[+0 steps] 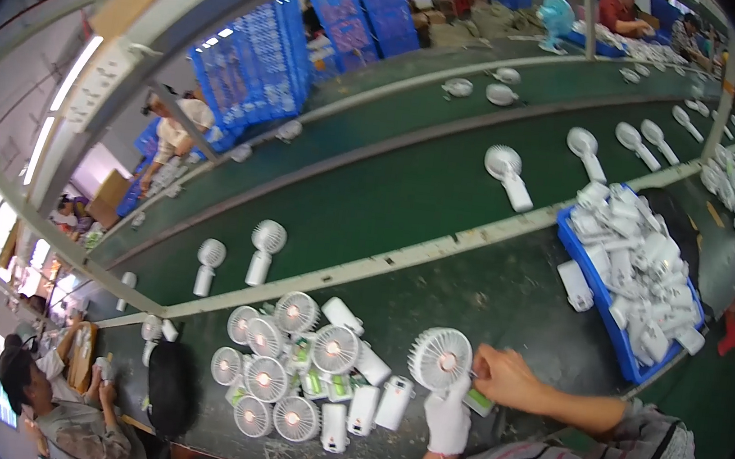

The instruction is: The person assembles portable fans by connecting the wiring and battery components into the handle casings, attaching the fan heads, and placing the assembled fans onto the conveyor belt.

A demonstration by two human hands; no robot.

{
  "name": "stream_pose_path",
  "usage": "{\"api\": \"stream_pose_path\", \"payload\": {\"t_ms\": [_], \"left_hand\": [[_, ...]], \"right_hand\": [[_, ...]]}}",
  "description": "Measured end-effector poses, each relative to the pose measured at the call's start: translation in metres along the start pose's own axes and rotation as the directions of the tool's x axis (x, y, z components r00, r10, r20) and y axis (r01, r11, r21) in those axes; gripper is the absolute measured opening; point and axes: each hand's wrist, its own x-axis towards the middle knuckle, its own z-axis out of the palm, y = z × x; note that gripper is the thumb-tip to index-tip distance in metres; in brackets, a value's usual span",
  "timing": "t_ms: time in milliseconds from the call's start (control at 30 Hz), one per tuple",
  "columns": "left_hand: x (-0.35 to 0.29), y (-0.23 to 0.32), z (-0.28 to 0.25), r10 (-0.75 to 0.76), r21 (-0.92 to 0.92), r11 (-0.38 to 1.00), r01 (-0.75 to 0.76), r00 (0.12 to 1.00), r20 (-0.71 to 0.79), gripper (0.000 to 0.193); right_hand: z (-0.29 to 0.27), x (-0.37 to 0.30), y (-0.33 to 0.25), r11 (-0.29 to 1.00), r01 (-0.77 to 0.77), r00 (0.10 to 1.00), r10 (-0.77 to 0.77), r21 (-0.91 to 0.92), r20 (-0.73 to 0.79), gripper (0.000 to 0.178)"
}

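A white handheld fan (pixel 442 359) with a round grille and an orange-pink centre is held up over the near edge of the dark bench. My left hand (pixel 447 423), in a white glove, is closed round it just below the grille. At the grille's right rim is my bare right hand (pixel 509 379), its fingers curled together; what they pinch, if anything, is hidden. Beneath that hand lies a part with a green face (pixel 480 402). To the left, several fan heads (pixel 266 379) are clustered, some with green pieces among them, beside white handle casings (pixel 394 402).
A blue bin (pixel 587 264) heaped with white casings stands at right, a loose casing (pixel 575 286) beside it. Beyond a pale rail (pixel 382 257), a green conveyor belt (pixel 390 187) carries spaced-out fans (pixel 508 177). A black bag (pixel 169 388) lies left, near a seated co-worker (pixel 78 419).
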Motion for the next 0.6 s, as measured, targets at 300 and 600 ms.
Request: {"api": "stream_pose_path", "payload": {"t_ms": [300, 600], "left_hand": [[0.008, 0.001, 0.030, 0.078, -0.333, 0.943, -0.014, 0.981, 0.177, 0.029], [0.028, -0.016, 0.025, -0.179, -0.516, 0.802, 0.301, 0.945, 0.273, 0.022]], "right_hand": [[0.015, 0.010, 0.023, 0.804, -0.236, 0.957, 0.291, 0.546, -0.015, 0.042], [-0.100, 0.002, 0.028, 0.988, -0.009, 0.998, 0.019, 0.156, -0.067, 0.051]]}}
